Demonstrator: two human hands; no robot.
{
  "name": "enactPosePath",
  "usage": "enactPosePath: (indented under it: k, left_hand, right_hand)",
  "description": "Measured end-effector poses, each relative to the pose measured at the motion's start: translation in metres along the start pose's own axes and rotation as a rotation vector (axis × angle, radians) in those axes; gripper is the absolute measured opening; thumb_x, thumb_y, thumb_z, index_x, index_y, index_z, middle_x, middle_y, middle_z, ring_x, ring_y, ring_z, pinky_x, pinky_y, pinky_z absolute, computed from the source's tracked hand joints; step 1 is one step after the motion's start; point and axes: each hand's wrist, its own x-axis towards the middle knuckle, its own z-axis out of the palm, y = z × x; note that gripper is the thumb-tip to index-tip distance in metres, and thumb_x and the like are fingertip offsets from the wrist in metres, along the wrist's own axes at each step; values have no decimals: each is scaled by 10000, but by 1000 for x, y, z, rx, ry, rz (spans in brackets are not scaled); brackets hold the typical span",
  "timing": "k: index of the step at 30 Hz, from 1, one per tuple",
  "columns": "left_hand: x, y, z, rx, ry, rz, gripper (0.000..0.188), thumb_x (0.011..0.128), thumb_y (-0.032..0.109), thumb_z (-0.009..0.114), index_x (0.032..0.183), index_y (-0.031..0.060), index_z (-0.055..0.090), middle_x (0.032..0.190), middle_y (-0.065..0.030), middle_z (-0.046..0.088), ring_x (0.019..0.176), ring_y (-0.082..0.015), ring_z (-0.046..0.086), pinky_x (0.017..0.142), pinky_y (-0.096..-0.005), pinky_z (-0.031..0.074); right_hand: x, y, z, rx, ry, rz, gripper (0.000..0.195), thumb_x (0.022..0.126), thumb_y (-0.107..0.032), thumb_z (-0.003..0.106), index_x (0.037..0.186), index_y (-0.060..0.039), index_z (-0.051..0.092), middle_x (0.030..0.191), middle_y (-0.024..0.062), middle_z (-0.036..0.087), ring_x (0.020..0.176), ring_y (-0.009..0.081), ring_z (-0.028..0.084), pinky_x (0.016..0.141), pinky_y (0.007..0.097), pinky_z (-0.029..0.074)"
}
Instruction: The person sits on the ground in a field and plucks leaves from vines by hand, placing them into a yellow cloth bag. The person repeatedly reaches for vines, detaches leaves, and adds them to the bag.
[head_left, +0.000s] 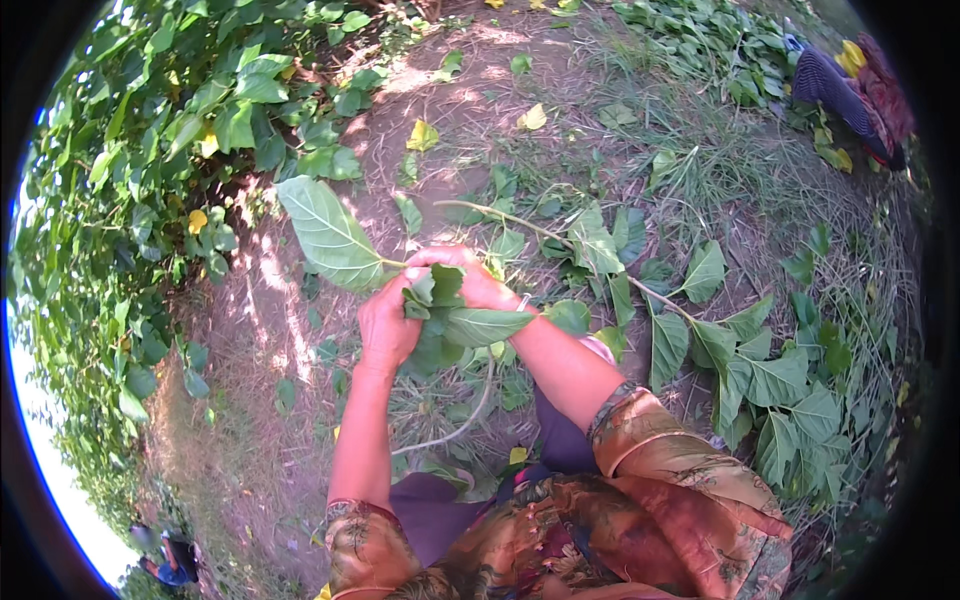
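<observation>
In front of me my left hand (390, 322) and my right hand (457, 270) meet, with fingertips touching. A large green leaf (330, 232), pale underside up, sticks out to the left; its stalk ends between the fingers of both hands. Below the fingers hangs a bunch of green leaves (480, 327), held against my left palm. My right fingers curl around the stalk end, and their inner side is partly hidden by leaves. A pale, bare, curved stem (480, 409) runs beneath the bunch toward my lap.
A cut leafy branch (660, 300) lies on the ground to my right. Leafy bushes (187, 135) stand along the left. A heap of leaves (712, 52) lies at the far right, near another person (847, 105). One more person (172, 559) is far off at lower left.
</observation>
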Motion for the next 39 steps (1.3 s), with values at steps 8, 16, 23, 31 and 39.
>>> enactPosePath:
  k: [8, 16, 23, 31, 39]
  left_hand:
    - [-9, 16, 3, -12, -34, -89, 199, 758, 55, 606, 956, 72, 592, 802, -167, 619, 772, -380, 603, 672, -441, 459]
    - [-44, 11, 4, -172, -212, -146, 150, 796, 130, 586, 926, 56, 575, 834, -167, 614, 792, -373, 600, 694, -426, 466]
    - [-6, 14, -48, -514, 37, -259, 195, 865, 152, 599, 1008, 20, 615, 906, -109, 667, 769, -218, 637, 709, -327, 490]
    - [62, 39, -49, 453, -145, 281, 228, 665, 23, 587, 885, 65, 545, 853, -115, 628, 752, -315, 626, 609, -413, 497]
    - [28, 47, -32, 300, -299, 80, 112, 721, 62, 556, 821, 60, 507, 796, -150, 619, 750, -371, 614, 632, -461, 477]
  right_hand:
    - [1, 68, 10, 377, 213, -79, 139, 862, -194, 628, 827, -78, 559, 774, -40, 542, 707, 46, 492, 598, 246, 418]
    - [8, -13, -21, -131, 522, 50, 169, 891, -112, 527, 753, -22, 564, 628, 29, 588, 565, 76, 504, 533, 235, 397]
    - [1, -10, -1, 87, 401, 73, 157, 906, -127, 500, 908, -10, 604, 800, 40, 648, 733, 73, 538, 626, 218, 434]
    - [-8, 7, 15, 94, 355, -91, 217, 763, -116, 676, 959, -31, 647, 921, 63, 671, 842, 173, 636, 768, 323, 508]
    - [3, 15, 5, -519, 431, -203, 87, 864, -128, 523, 859, -61, 579, 688, 130, 612, 653, 360, 600, 577, 429, 467]
